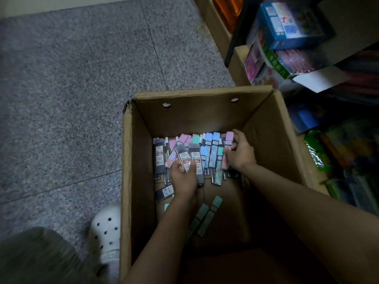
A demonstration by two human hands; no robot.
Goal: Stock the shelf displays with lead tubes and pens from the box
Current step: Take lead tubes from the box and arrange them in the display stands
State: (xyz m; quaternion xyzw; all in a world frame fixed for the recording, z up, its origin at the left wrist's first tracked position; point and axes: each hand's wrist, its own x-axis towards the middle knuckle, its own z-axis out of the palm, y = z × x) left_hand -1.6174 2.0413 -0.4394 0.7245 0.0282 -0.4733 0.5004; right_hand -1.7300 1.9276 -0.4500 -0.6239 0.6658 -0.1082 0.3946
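In the box [143, 181], my left hand [183, 179] pinches light, stiff, slick tubes [189, 158] mid-length, my right hand [240, 154] curled on a pink tube [228, 140].

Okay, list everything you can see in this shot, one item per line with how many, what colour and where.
cardboard box: one, brown, open on the floor, centre
lead tubes: many, grey, pink, blue and teal, heaped at the box's far end
loose teal tubes: a few, on the box bottom nearer the person
floor: grey speckled tiles, left
shelf goods: several colourful packs, blurred, upper right
second cardboard box: one, brown, top, holding something orange
shoe: one, white with holes, left of the box
left hand: grips grey tubes
right hand: holds pink tubes
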